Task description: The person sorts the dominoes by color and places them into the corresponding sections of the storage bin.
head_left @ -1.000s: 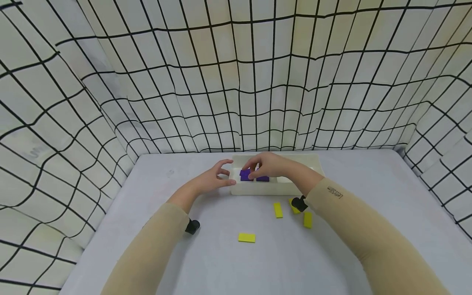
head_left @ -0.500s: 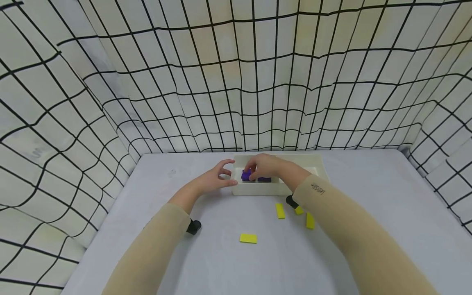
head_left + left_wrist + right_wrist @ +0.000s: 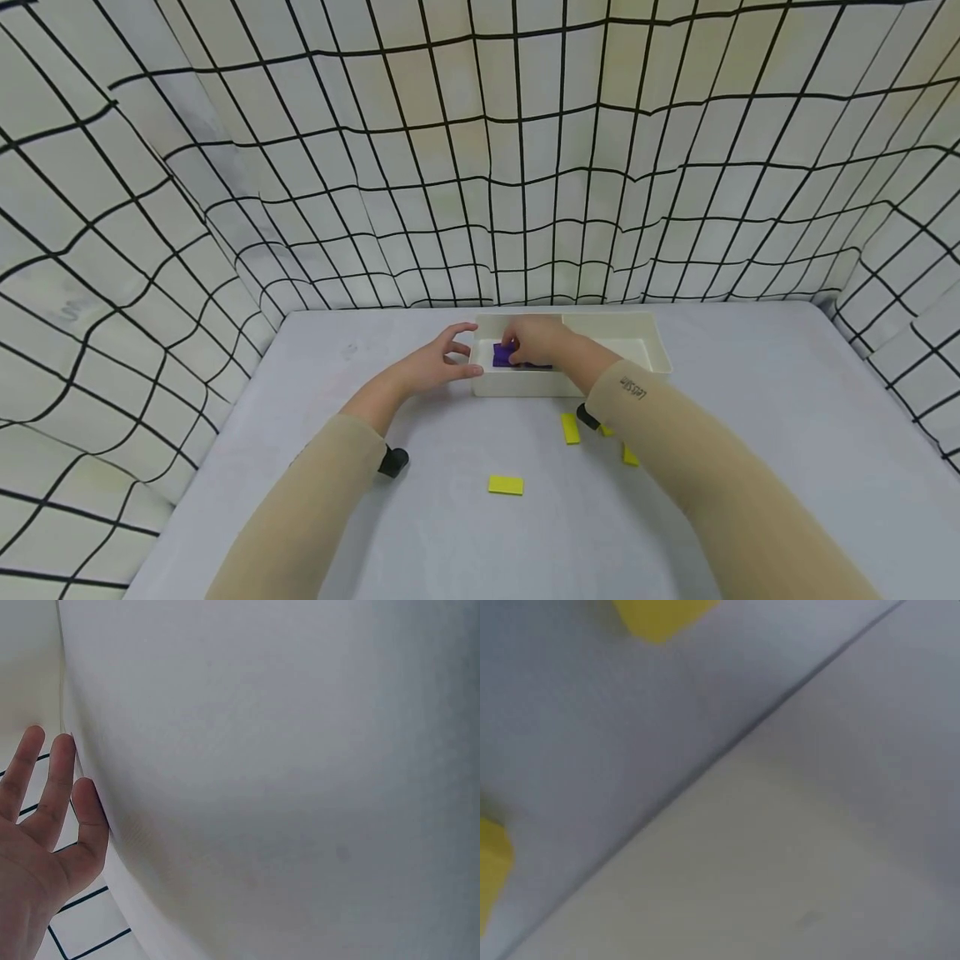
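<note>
In the head view, a long white divided box (image 3: pixel 525 384) stands near the table's far edge. Flat purple blocks (image 3: pixel 502 357) lie in its left compartment. My right hand (image 3: pixel 542 340) reaches into that compartment, thumb and fingers pinching at a purple block; the hand partly covers the blocks. My left hand (image 3: pixel 435 363) is at the box's left end, its thumb at the near corner and its fingers spread and loosely bent. The left wrist view shows that hand (image 3: pixel 45 840) beside a pale surface. No hand shows in the right wrist view, only the box wall (image 3: pixel 727 855).
Several yellow blocks lie on the white table (image 3: pixel 420 533): one yellow block (image 3: pixel 506 485) in front, another yellow block (image 3: pixel 571 428) near the box, others partly under the right sleeve. A black net (image 3: pixel 517 183) hangs over white walls at the back and sides.
My right forearm has swung left and lower over the yellow blocks, while its fingers stay at the purple blocks. The box's right compartment shows more. My left hand keeps its place.
</note>
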Demonstrator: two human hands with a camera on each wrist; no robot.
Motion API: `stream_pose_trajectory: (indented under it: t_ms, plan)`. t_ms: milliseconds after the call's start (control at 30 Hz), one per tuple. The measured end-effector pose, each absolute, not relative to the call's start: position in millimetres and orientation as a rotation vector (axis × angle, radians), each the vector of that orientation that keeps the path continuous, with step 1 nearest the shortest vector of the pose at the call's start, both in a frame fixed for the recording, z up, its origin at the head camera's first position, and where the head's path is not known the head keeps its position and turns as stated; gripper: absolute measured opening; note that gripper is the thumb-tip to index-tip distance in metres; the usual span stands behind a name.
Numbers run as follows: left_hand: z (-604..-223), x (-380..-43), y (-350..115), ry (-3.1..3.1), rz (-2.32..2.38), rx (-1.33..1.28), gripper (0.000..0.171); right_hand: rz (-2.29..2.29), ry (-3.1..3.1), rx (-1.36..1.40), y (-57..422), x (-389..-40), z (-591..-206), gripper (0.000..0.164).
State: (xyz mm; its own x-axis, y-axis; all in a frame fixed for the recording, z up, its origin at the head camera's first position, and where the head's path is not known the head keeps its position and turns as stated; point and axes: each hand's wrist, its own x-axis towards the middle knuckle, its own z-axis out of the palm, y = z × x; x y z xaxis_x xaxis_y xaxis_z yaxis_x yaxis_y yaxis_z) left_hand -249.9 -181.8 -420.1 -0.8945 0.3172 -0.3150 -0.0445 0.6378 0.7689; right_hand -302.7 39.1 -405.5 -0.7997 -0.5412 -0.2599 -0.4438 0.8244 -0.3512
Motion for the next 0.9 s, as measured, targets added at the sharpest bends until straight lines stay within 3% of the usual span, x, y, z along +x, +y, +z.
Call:
stream_pose_trajectory:
  t_ms: [900]
  plan:
    - [-417, -249, -180, 2.437, 1.155, 0.214, 0.079, -0.505, 2.714, -0.746, 52, -294, -383, 0.035]
